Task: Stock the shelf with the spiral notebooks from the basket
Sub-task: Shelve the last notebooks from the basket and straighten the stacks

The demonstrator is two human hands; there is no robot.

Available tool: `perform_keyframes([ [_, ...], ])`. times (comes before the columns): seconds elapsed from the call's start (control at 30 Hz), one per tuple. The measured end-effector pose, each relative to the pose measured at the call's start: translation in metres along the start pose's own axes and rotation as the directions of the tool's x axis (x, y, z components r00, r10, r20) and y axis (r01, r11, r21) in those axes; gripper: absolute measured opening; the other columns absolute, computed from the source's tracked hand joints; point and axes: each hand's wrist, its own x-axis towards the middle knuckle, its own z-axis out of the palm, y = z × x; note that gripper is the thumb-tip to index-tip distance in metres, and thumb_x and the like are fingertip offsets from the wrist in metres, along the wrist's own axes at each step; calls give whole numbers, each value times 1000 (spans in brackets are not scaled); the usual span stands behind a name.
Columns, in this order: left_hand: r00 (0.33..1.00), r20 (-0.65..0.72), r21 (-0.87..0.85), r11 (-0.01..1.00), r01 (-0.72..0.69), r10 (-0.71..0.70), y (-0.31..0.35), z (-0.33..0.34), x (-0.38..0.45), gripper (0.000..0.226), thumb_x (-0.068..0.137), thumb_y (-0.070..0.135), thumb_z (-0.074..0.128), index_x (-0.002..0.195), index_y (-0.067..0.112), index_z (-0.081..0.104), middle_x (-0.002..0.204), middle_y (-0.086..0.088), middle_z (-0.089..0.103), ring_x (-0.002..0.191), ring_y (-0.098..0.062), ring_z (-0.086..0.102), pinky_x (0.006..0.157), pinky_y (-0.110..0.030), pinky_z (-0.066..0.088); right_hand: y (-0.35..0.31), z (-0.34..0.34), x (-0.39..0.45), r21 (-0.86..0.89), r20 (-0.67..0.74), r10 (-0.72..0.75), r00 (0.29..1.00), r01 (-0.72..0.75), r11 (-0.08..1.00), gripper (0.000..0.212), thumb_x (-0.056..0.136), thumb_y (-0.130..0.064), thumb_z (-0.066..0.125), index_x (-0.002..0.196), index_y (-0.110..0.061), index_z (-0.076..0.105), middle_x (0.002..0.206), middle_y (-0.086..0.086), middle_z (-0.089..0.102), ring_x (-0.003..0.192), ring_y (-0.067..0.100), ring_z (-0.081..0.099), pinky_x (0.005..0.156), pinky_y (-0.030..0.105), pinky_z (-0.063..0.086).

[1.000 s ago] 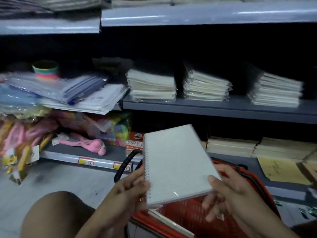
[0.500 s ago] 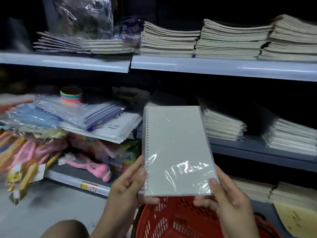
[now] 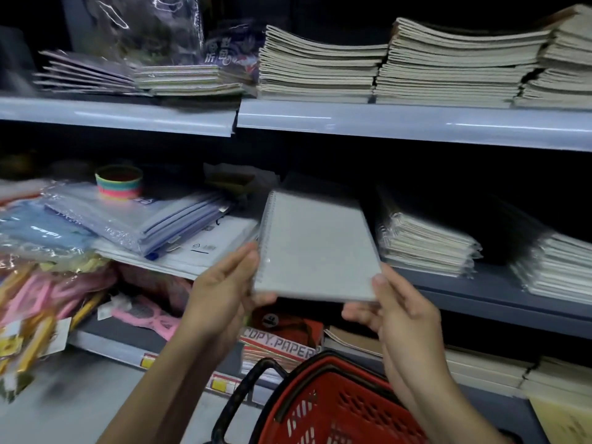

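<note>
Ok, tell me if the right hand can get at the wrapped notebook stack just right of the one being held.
Probably yes: the right hand grips the held notebook, but the stack sits nearby at the shelf front, nothing between.

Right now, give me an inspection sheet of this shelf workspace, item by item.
Surface: middle shelf, grey, its front edge bare below the stacks.
Job's things: spiral notebook in plastic wrap, held flat in front of the middle shelf; spiral stack right of it; red basket below.
Clutter: rainbow ring on plastic folders; copy paper pack; pink toys.
Grippers: left hand holds the spiral edge; right hand holds the right corner.
Cables: nothing seen.
Surroundings: top shelf with notebook piles; dim lighting.
</note>
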Motion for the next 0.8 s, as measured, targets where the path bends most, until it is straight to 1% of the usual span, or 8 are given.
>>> perform_keyframes([
  [0.1, 1000, -24, -66, 998, -3, 2, 16, 11, 30, 33, 96, 11, 60, 128, 4, 61, 105, -7, 77, 72, -11, 73, 56, -20, 57, -4, 10, 31, 11, 63, 64, 996, -65, 998, 37, 101, -17, 55, 137, -8, 52, 98, 13, 76, 69, 25, 76, 64, 22, 60],
  [0.2, 998, -46, -130, 991, -43, 37, 21, 7, 40, 38, 90, 9, 67, 127, 3, 60, 111, -9, 75, 91, -19, 76, 72, -22, 60, -9, 14, 53, 66, 83, 128, 988, -133, 989, 52, 94, -18, 65, 141, -10, 42, 118, 12, 67, 81, 27, 77, 73, 27, 60],
  [0.27, 995, -50, -42, 995, -94, 92, 17, 3, 37, 43, 83, 5, 72, 125, 6, 62, 115, -13, 72, 99, -24, 74, 80, -23, 59, -7, 10, 55, 64, 110, 89, 990, -96, 993, 58, 88, -9, 71, 137, -18, 41, 113, 11, 69, 89, 28, 76, 86, 37, 57],
  [0.37, 979, -100, 61, 983, -172, 177, 6, 1, 33, 40, 81, -5, 70, 121, 3, 65, 100, -17, 77, 92, -26, 76, 75, -21, 60, 5, 4, 54, -32, 102, 10, 995, -7, 999, 45, 84, -3, 72, 124, -11, 52, 107, 13, 75, 91, 27, 76, 93, 40, 56],
  [0.47, 959, -138, 190, 957, -220, 248, 4, 4, 40, 32, 85, 0, 72, 117, 6, 68, 95, -17, 77, 75, -22, 76, 63, -20, 59, 12, 5, 57, -107, 27, -56, 998, 58, 993, 38, 84, -9, 75, 120, -12, 61, 93, 10, 78, 81, 27, 76, 82, 37, 59],
  [0.57, 938, -102, 399, 877, -268, 333, 5, 8, 59, 28, 83, 13, 78, 110, 15, 73, 93, -9, 74, 58, -9, 67, 52, -19, 53, 15, 11, 72, -111, -51, -103, 993, 97, 989, 49, 88, -14, 73, 134, -13, 57, 81, 10, 76, 66, 25, 72, 68, 34, 61],
  [0.73, 909, -139, 529, 805, -268, 393, -1, 24, 104, 27, 84, 25, 78, 110, 20, 76, 52, 10, 45, 46, -9, 43, 47, -18, 39, 26, 27, 109, -42, -198, -121, 973, 115, 992, 46, 92, -12, 69, 136, -10, 57, 68, 13, 68, 54, 24, 63, 52, 31, 57],
  [0.8, 902, -182, 508, 823, -255, 392, -5, 29, 119, 23, 85, 22, 77, 108, 18, 77, 41, 12, 47, 40, 1, 42, 49, -13, 38, 27, 31, 120, -34, -224, -111, 968, 106, 994, 44, 92, -13, 69, 134, -11, 59, 67, 13, 67, 53, 23, 61, 49, 31, 56],
])
